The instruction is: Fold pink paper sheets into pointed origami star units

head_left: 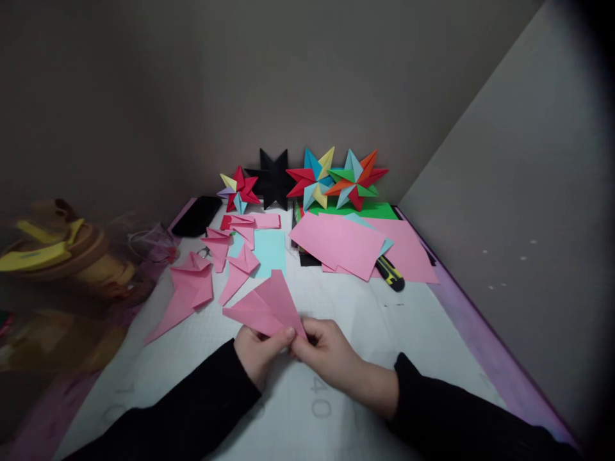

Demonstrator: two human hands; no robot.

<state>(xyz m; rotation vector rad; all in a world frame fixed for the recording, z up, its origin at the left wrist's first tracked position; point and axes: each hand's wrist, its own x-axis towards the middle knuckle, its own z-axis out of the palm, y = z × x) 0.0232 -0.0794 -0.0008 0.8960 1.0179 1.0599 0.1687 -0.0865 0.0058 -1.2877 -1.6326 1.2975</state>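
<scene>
A folded piece of pink paper is held up off the table between both hands, its wide end pointing away from me. My left hand grips its lower edge, thumb on top and the other fingers underneath. At the paper's near right corner, my right hand pinches it between thumb and fingers, close beside the left thumb. Just beyond lie more folded pink pieces: a large one at the left and a smaller one nearer the middle, with others behind them.
Folded paper stars and a black star lean against the back wall. Pink sheets are stacked at the right, with a yellow-black utility knife partly beneath. A black phone lies back left; a blurred basket stands left.
</scene>
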